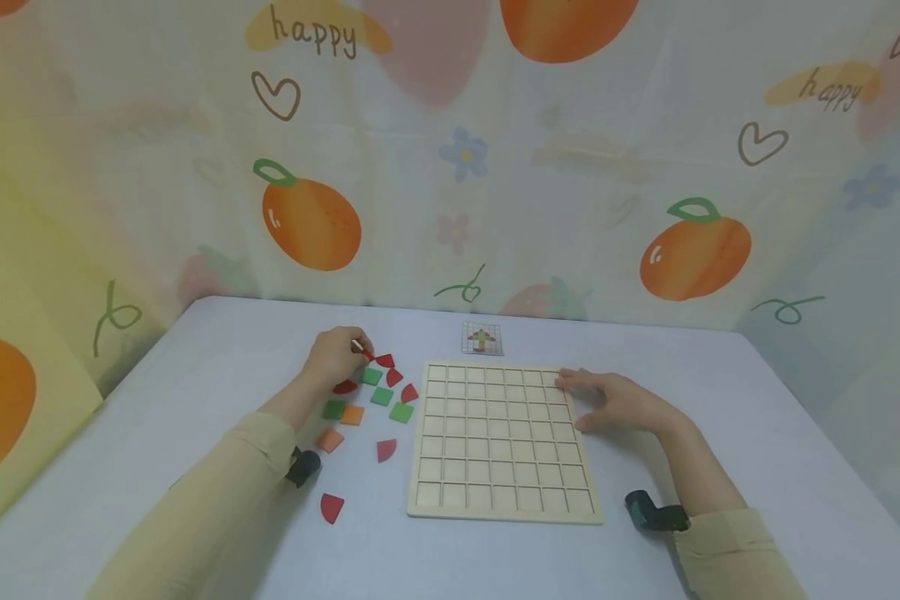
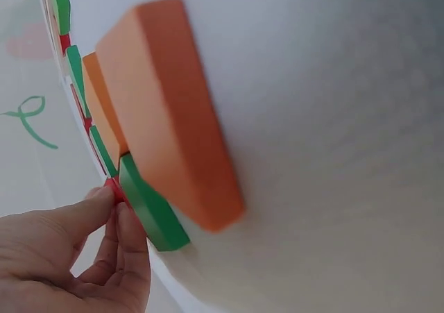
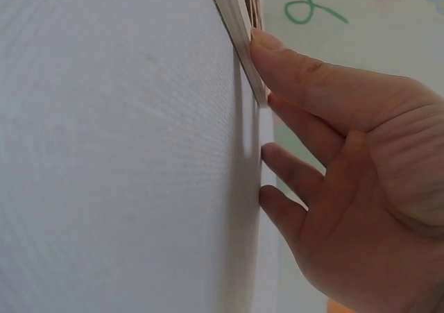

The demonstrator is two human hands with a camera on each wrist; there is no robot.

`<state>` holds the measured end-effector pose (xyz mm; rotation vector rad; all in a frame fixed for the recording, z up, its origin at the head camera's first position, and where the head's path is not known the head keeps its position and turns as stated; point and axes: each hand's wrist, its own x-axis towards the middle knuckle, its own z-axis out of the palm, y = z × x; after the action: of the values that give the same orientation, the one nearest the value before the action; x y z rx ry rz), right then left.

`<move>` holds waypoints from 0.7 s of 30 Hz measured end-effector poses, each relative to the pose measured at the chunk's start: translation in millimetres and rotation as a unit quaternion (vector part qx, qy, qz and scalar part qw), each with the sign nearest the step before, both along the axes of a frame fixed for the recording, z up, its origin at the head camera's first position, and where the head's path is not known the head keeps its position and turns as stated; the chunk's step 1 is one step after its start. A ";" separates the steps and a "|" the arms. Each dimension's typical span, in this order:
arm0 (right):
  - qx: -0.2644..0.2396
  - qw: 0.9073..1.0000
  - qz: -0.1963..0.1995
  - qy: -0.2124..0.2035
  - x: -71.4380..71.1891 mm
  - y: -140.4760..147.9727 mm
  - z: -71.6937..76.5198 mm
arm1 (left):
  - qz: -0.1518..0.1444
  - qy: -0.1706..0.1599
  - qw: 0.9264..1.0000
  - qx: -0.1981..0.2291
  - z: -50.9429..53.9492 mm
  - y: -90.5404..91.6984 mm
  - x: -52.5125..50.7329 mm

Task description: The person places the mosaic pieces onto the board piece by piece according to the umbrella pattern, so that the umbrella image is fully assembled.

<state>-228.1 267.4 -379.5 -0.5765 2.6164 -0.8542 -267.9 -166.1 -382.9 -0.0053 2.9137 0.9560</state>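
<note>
The left hand (image 1: 335,358) pinches a red piece (image 1: 367,353) at the far end of a loose group of pieces. In the left wrist view, thumb and fingertips of the left hand (image 2: 90,257) close on red (image 2: 116,188) beside a green square (image 2: 149,209). The right hand (image 1: 622,402) touches the right edge of a wooden grid board (image 1: 504,516) near its far corner. Seen from the right wrist, the thumb of the right hand (image 3: 347,153) lies on the board's side (image 3: 238,32), with the other fingers spread and loosely bent.
Left of the board lie several red quarter-circle pieces (image 1: 332,507), green squares (image 1: 401,412) and orange squares (image 1: 352,415). A small card with a coloured picture (image 1: 482,338) lies behind the board. A patterned cloth (image 1: 465,217) hangs behind the white table (image 1: 375,558).
</note>
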 end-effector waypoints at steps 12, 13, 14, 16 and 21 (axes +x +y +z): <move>0.026 1.000 -0.005 0.001 0.5 -1.1 3.2 | -0.012 -0.001 0.997 0.072 13.9 18.2 0.0; 0.027 1.000 -0.006 0.000 0.3 -1.2 3.5 | -0.017 -0.002 0.997 0.081 14.9 21.6 -0.8; 0.029 1.000 -0.006 0.000 0.1 -1.2 3.7 | -0.022 -0.004 0.996 0.091 16.1 25.2 -1.5; 0.032 0.999 -0.007 0.001 -0.3 -1.1 3.6 | -0.031 -0.013 0.993 0.117 18.7 33.7 -1.4; 0.032 0.999 -0.009 0.000 -0.6 -0.1 3.2 | -0.059 -0.037 0.980 0.189 27.5 56.5 3.9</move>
<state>-228.7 267.3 -376.3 -0.5367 2.6423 -0.7723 -264.0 -109.6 -355.5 0.1477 2.5863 1.4344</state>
